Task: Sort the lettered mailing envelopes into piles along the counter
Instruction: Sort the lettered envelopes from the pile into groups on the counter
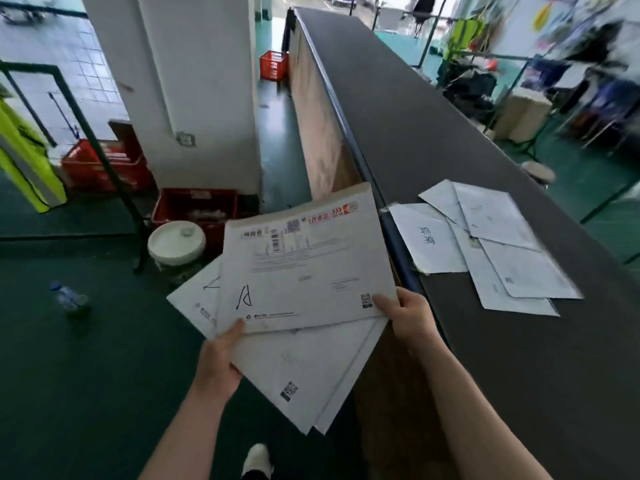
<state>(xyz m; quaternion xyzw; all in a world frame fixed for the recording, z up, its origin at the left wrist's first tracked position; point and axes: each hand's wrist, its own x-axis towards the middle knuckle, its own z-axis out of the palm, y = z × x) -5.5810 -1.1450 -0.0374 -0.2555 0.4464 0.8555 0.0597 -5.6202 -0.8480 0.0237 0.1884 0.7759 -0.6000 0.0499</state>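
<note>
The left hand pinches a fanned stack of envelopes just left of the counter. The right hand pinches the top envelope, marked A. Loose ones may slip to the floor.

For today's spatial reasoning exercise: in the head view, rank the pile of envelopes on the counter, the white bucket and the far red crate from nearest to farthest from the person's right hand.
1. Pile of envelopes, on the counter, right of the right hand.
2. White bucket, on the floor, left.
3. Far red crate, up beside the counter's far end.
</note>
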